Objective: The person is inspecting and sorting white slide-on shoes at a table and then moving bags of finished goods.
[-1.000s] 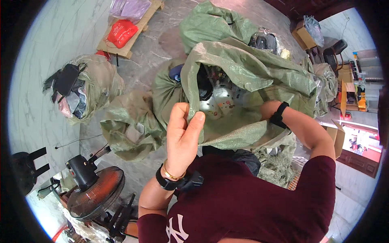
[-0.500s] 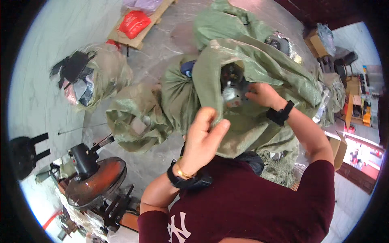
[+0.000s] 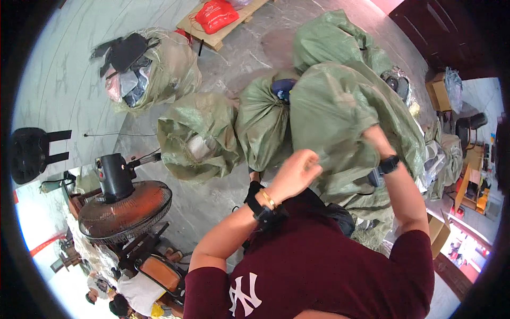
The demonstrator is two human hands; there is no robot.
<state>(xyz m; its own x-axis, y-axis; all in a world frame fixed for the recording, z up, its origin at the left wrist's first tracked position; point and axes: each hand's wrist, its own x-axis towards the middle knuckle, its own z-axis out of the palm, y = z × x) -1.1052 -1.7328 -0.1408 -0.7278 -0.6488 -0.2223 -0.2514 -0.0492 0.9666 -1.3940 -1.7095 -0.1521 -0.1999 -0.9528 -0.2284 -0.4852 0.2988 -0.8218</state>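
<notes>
A large green woven sack (image 3: 329,133) stands bulging in front of me, its mouth folded over so the contents are hidden. My right hand (image 3: 375,136) is at the sack's right side, with its fingers hidden in the cloth folds. At the sack's near left edge, my left hand (image 3: 298,171) has its fingers curled closed; whether anything is pinched in them does not show. A dark blue object (image 3: 283,89) pokes out beside a gathered green sack (image 3: 263,125), just left of the large one. Near my right wrist, a grey-blue item (image 3: 376,178) shows under the cloth.
More filled sacks stand around: a green one (image 3: 199,127) at left, an open one (image 3: 172,69) with dark pieces, and another (image 3: 334,40) behind. A fan (image 3: 125,210) stands at lower left. A red bag (image 3: 217,16) lies on a wooden pallet (image 3: 234,32). People (image 3: 127,297) are at lower left.
The large sack's mouth, which showed dark and shiny items, is now covered by cloth. My right hand has moved from inside the mouth to the sack's side. The view has shifted.
</notes>
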